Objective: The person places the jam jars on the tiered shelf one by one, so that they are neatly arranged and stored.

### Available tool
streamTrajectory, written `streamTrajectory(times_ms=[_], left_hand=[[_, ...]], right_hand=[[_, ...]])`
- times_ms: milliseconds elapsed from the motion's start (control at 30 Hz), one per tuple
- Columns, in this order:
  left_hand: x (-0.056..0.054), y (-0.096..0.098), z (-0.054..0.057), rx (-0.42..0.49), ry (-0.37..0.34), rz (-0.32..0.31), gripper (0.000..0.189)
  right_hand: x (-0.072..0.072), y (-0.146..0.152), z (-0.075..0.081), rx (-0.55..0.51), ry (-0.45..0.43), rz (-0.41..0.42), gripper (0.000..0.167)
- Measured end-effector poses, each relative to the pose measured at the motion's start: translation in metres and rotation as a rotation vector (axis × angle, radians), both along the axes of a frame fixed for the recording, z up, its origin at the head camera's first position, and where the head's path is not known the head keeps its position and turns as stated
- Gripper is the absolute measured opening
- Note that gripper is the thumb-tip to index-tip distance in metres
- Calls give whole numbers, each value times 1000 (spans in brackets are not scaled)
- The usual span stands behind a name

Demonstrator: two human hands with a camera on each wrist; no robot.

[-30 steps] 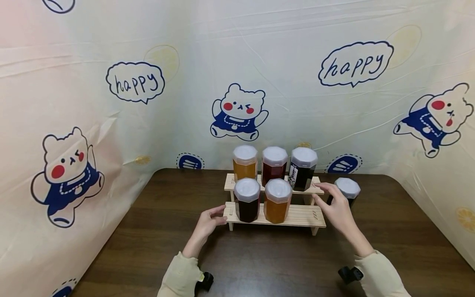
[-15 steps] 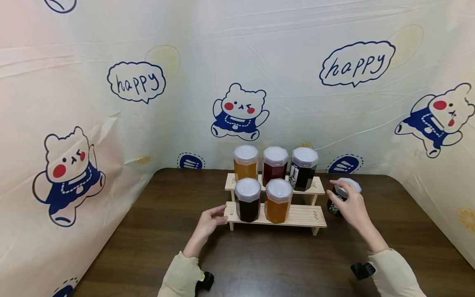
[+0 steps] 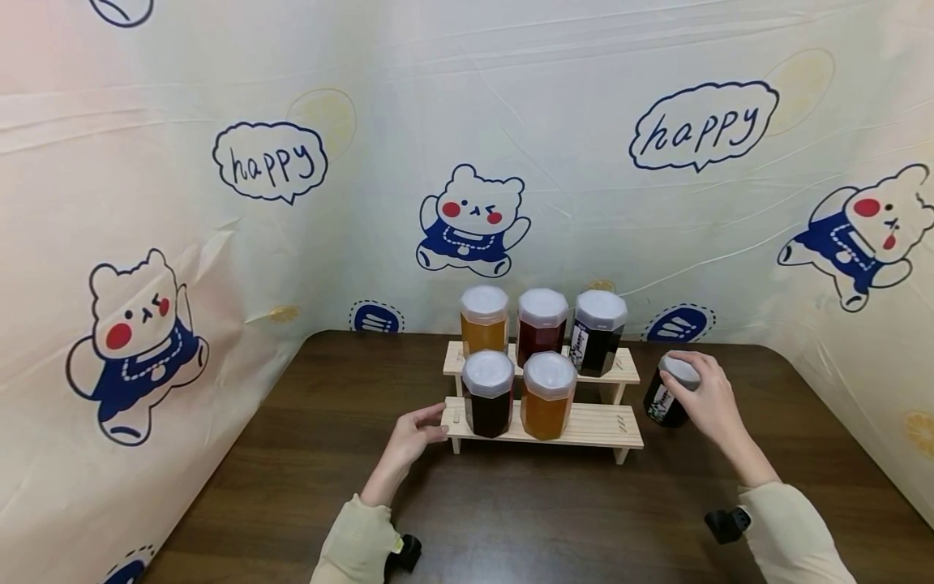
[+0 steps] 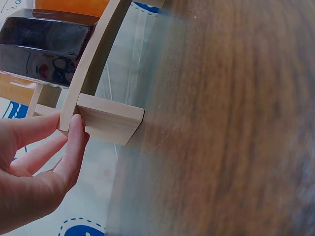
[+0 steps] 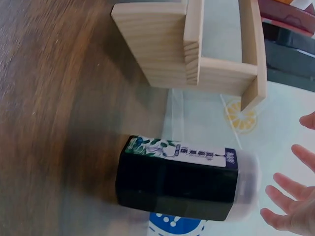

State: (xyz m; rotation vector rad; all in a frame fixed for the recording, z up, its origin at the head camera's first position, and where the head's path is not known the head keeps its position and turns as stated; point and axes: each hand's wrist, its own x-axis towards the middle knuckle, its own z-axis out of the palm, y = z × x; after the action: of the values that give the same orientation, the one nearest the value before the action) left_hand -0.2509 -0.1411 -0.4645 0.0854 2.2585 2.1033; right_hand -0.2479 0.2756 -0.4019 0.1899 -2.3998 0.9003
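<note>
My left hand [image 3: 405, 444] pinches the left end of the lower step of a two-step wooden rack [image 3: 594, 422]. In the left wrist view the thumb and fingers meet the end of that board [image 4: 91, 64]. To the right of the rack, a dark jar [image 3: 662, 402] with a whitish lid and a leaf-patterned label stands upright on the table. Over its lid is my right hand [image 3: 708, 397]. The right wrist view has the fingers [image 5: 285, 199] spread apart beside the lid [image 5: 247, 184], not closed round it.
On the upper step stand an amber jar [image 3: 484, 332], a dark red jar [image 3: 540, 337] and a black labelled jar [image 3: 594, 349]. The lower step carries a dark jar [image 3: 489, 410] and another amber jar [image 3: 546, 412]. A printed curtain [image 3: 467, 97] surrounds the brown table [image 3: 496, 519].
My right hand has left the rack's upper right end and moved right, over the lid of the separate dark jar. The left hand keeps its hold on the rack.
</note>
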Motion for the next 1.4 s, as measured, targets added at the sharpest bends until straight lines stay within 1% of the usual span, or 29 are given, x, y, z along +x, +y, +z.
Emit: streamTrajectory(times_ms=[100, 233, 333, 433, 500, 667, 767, 833, 900, 1000, 1133, 1300, 1400], left_hand=[[0, 0, 0, 3, -7, 1, 40], [1, 0, 3, 13, -18, -1, 40], [4, 0, 9, 11, -14, -16, 39], [10, 1, 18, 3, -2, -28, 39], [13, 2, 22, -1, 8, -32, 39], [14, 2, 23, 14, 23, -48, 39], [15, 2, 24, 18, 13, -45, 39], [14, 3, 24, 16, 5, -41, 39], [12, 2, 21, 19, 0, -39, 39], [6, 1, 13, 29, -5, -35, 39], [1, -1, 3, 35, -6, -19, 39], [1, 0, 0, 40, 6, -9, 40], [1, -1, 0, 41, 8, -11, 40]], right_hand=[[-2, 3, -2, 3, -18, -9, 35], [-5, 8, -6, 3, -53, -17, 39], [-6, 11, -9, 0, -72, -24, 42], [-8, 14, -11, -9, -81, -32, 45], [-9, 16, -12, -16, -88, -35, 46], [-11, 19, -15, -32, -123, -44, 48], [-13, 21, -19, -42, -154, -47, 51], [-13, 22, -21, -48, -170, -49, 53], [-14, 22, -23, -55, -177, -51, 54], [-16, 23, -26, -59, -172, -58, 55], [-18, 24, -31, -65, -178, -56, 57], [-20, 26, -37, -75, -189, -48, 61], [-22, 25, -40, -85, -179, -54, 60]])
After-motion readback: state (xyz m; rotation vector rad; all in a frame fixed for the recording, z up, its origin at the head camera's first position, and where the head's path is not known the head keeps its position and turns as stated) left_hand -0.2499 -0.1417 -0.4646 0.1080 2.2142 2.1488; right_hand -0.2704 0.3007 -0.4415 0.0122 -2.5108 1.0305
